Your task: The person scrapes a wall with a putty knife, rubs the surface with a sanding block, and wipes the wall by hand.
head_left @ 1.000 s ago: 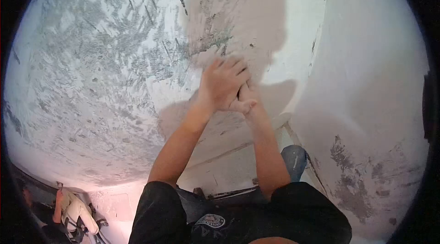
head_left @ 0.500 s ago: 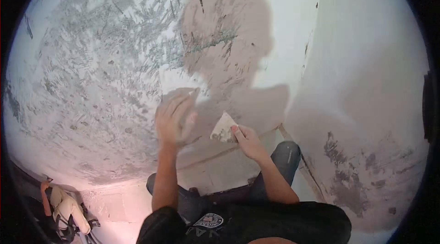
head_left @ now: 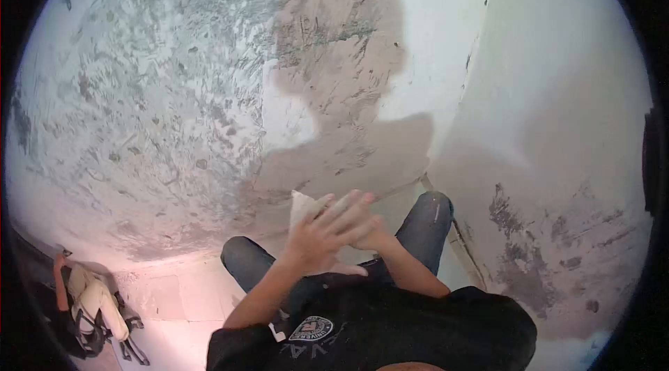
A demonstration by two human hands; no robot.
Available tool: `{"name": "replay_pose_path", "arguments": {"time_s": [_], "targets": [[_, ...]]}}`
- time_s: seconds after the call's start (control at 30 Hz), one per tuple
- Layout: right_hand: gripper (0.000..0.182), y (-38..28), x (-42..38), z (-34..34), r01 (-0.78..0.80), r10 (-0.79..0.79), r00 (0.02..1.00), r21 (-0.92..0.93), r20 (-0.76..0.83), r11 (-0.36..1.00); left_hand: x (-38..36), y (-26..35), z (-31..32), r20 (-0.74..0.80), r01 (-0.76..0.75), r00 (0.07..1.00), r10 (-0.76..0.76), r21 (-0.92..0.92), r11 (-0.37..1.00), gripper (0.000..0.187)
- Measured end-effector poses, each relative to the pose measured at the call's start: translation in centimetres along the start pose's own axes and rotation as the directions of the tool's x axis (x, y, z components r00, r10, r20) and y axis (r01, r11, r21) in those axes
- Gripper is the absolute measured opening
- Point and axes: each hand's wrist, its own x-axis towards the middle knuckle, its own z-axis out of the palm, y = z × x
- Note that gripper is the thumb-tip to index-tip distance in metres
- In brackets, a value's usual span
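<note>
My left hand [head_left: 322, 233] lies across my right hand, its fingers stretched out toward the right and its thumb pointing low. Most of my right hand [head_left: 376, 237] is covered by it, fingers included. An off-white, flat triangular piece [head_left: 300, 208] sticks out past the left side of my hands, its tip upward; my right hand holds it. Grey stains mark its face in the earlier view, but much of it is hidden now. Both hands are over my lap, in front of the wall [head_left: 209, 106], which has rough, patchy white and grey coating.
My knees [head_left: 433, 214] are bent close to the wall's base. A second wall [head_left: 564, 127] meets it at a corner on the right, with dark patches low down. At lower left another person [head_left: 97, 301] in light trousers is near the wall, above the pale floor [head_left: 185, 329].
My left hand has come down from the wall and right, onto my right hand. My right hand has lowered a little with the triangular piece. The view has shifted slightly.
</note>
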Motion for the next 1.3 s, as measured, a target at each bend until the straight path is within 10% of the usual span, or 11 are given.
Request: {"name": "replay_pose_path", "arguments": {"time_s": [0.07, 0.1, 0.17, 0.2, 0.27, 0.4, 0.57, 0.63, 0.87, 1.3], "targets": [[0.039, -0.4, -0.5, -1.2, 0.253, -0.27, 0.96, -0.198, -0.066, 0.947, -1.8, -2.2, -0.1, 0.17, 0.05, 0.982, -0.078, 0.163, 0.985, 0.06], [0.039, -0.9, -0.7, -2.5, 0.062, -0.061, 0.998, 0.028, -0.021, 0.998, -2.4, -3.5, -0.9, 0.266, 0.044, 0.958, -0.111, 0.246, 0.968, 0.057], [0.039, -1.9, -1.5, -5.4, -0.152, 0.144, 0.988, 0.242, 0.052, 0.958, -2.9, -5.6, -5.4, 0.194, 0.706, 0.682, -0.705, 0.074, 0.704, 0.06], [0.039, -2.1, -1.8, -6.7, -0.262, 0.266, 0.964, 0.294, 0.026, 0.919, -2.9, -5.4, -5.7, 0.204, 0.696, 0.69, -0.694, 0.075, 0.714, 0.06], [0.04, -2.0, -1.0, -7.3, -0.365, 0.391, 0.92, 0.365, 0.001, 0.857, -2.9, -4.5, -5.9, -0.264, 0.411, 0.902, -0.343, 0.28, 0.868, 0.059], [0.044, -2.8, 1.7, -7.0, -0.263, 0.331, 0.94, 0.451, -0.078, 0.853, 3.2, 3.3, -0.9, 0.04, -0.232, 0.972, 0.232, -0.002, 0.973, 0.07], [0.039, -0.6, 4.8, -7.8, 0.255, -0.015, 0.912, 0.54, -0.41, 0.802, 13.1, 4.0, 6.3, 0.184, -0.372, 0.902, 0.39, -0.123, 0.92, 0.081], [0.035, 0.3, 7.9, -10.1, 0.126, 0.042, 0.838, 0.268, -0.544, 0.955, 16.7, 2.0, 8.1, 0.25, -0.51, 0.817, 0.519, -0.107, 0.854, 0.081], [0.025, 0.1, 15.7, -13.8, 0.151, 0.162, 0.859, 0.543, -0.485, 0.826, 25.3, -2.3, 10.2, 0.411, -0.626, 0.739, 0.535, 0.122, 0.77, 0.062], [0.018, 1.6, 18.2, -13.4, 0.148, 0.173, 0.764, 0.43, -0.621, 0.89, 27.8, -5.0, 12.5, 0.313, -0.65, 0.733, 0.604, 0.061, 0.757, 0.043]]}}
